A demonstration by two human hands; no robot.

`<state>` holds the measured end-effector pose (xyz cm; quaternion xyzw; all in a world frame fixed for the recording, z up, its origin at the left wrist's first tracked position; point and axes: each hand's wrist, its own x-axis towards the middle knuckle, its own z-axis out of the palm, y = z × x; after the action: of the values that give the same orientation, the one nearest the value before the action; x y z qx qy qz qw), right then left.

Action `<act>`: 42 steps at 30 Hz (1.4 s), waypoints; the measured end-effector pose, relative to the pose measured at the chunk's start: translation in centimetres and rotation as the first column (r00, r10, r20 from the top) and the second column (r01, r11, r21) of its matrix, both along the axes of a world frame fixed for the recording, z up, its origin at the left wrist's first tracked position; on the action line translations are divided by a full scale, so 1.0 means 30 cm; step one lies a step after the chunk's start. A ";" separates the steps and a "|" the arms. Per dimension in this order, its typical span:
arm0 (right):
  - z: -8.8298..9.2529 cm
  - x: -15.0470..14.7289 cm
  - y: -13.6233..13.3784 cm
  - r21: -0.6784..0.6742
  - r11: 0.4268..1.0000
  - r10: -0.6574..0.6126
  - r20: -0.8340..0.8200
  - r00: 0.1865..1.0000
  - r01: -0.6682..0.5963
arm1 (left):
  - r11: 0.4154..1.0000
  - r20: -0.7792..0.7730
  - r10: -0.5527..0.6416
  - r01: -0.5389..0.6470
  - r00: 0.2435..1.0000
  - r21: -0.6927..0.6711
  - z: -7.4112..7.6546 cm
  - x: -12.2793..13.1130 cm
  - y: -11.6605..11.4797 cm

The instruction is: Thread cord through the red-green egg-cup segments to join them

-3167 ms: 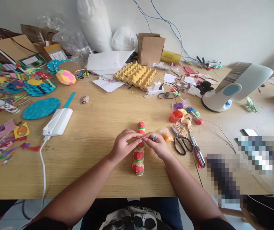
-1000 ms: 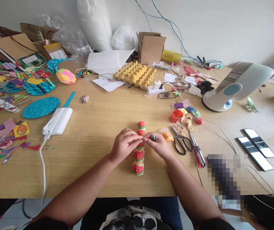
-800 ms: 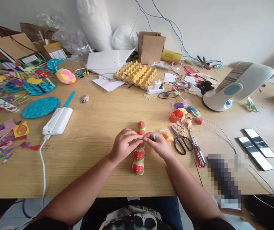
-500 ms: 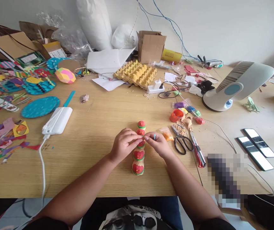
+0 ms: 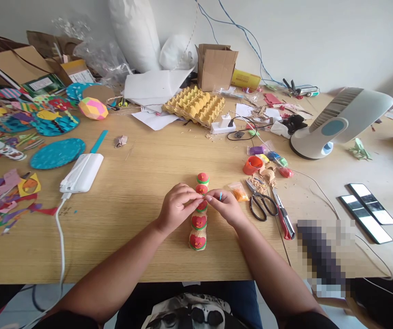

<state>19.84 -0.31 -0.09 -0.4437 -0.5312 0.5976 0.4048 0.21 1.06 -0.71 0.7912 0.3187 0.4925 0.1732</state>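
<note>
A caterpillar-like row of painted egg-carton cups (image 5: 199, 223), red with green rims, lies on the wooden table (image 5: 137, 178) in front of me. My left hand (image 5: 177, 206) and my right hand (image 5: 225, 206) meet over its middle, fingertips pinched together on something small I cannot make out. A short blue strip (image 5: 220, 196) sticks up between the fingers of my right hand. Both hands cover the middle cups.
Black scissors (image 5: 261, 203), a red utility knife (image 5: 283, 220) and an orange tape roll (image 5: 252, 165) lie right of my hands. A white fan (image 5: 336, 125), two phones (image 5: 367, 210), a yellow egg tray (image 5: 194, 105), a white power bank (image 5: 81, 166) and coloured paper scraps (image 5: 7, 192) surround them.
My hands stay pinched over the cup row, almost still. The blurred patch over the phones 3.2 s ago is gone.
</note>
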 end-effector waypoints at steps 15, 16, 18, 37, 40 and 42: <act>-0.030 0.002 0.005 0.016 0.999 -0.040 -0.036 0.999 0.041 | 1.000 0.007 0.011 -0.011 1.000 -0.016 -0.001 -0.001 0.004; -0.030 0.002 0.005 0.019 0.999 -0.040 -0.035 0.999 0.041 | 1.000 0.007 0.008 -0.007 1.000 -0.016 0.000 -0.002 0.003; -0.030 0.003 0.005 0.024 0.999 -0.043 -0.032 0.999 0.044 | 1.000 0.006 -0.004 0.004 1.000 -0.014 0.001 -0.002 0.002; -0.009 -0.009 0.001 -0.036 0.998 -0.051 -0.085 0.995 0.048 | 1.000 0.000 -0.012 0.012 1.000 0.029 -0.001 0.004 0.004; -0.002 -0.010 0.001 -0.034 0.995 -0.091 -0.076 0.993 0.089 | 0.999 -0.005 -0.001 0.001 1.000 0.036 -0.006 0.004 0.006; 0.002 -0.010 0.000 -0.022 0.994 -0.111 -0.052 0.992 0.110 | 1.000 -0.007 0.006 -0.006 1.000 0.031 -0.008 0.004 0.006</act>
<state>19.55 -0.30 -0.04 -0.4603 -0.4893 0.5907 0.4469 0.31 1.25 -0.93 0.7946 0.3141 0.4949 0.1583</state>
